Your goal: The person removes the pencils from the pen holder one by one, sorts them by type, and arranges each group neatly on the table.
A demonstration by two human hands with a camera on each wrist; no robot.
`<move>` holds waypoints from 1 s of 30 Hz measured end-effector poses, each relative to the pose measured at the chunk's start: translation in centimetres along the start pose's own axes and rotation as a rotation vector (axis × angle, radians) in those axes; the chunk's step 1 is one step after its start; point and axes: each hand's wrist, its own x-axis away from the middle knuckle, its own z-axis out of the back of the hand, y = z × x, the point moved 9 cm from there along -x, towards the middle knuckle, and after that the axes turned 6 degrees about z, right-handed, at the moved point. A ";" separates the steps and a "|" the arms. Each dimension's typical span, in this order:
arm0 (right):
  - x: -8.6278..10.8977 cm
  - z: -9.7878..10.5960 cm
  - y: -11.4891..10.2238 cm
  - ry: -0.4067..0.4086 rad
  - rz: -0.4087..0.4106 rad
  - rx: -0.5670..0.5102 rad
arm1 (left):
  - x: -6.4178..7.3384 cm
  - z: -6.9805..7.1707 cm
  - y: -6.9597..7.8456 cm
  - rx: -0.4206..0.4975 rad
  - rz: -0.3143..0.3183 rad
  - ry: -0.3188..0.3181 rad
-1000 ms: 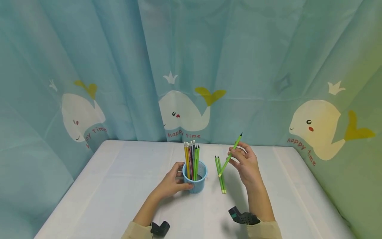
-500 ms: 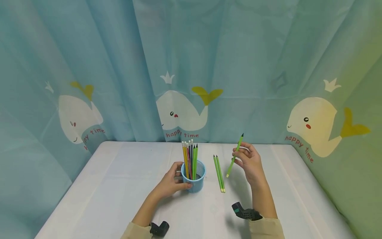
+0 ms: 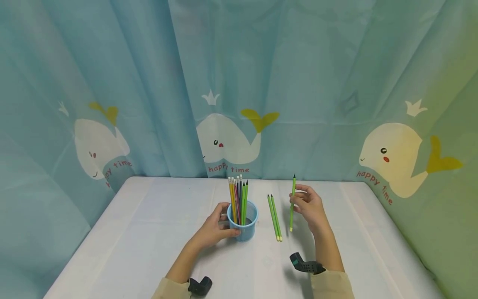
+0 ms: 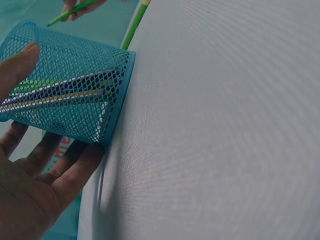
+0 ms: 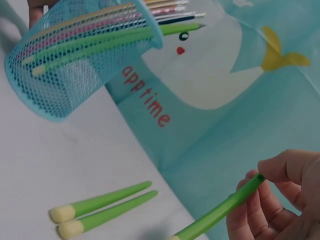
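My left hand holds a light blue mesh pencil cup from its left side, thumb at the front and fingers behind. Several pencils lean inside the cup, yellow, red, dark and green ones, some with white erasers up. To the right, my right hand pinches a green pencil between thumb and fingers, black point up and pale end down, nearly upright. Two more green pencils lie side by side on the table between cup and right hand, pale ends toward me.
The white table reaches back to a blue-green curtain printed with whales. Each wrist wears a black camera mount, the left mount and the right mount.
The green pencil in my right hand has swung from a slant to nearly upright and come away from the two lying pencils, then dropped lower. My left hand stays on the cup.
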 end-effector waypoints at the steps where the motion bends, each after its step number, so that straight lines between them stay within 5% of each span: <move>1: -0.1 0.0 0.2 0.003 -0.005 0.008 | 0.0 0.0 0.0 0.001 -0.002 0.000; 19: -0.7 -0.8 4.6 0.003 -0.084 0.123 | 0.0 0.0 -0.2 -0.020 0.000 0.000; 30: -0.9 -1.1 5.5 0.009 -0.088 0.212 | 0.0 0.0 0.0 -0.017 -0.001 0.002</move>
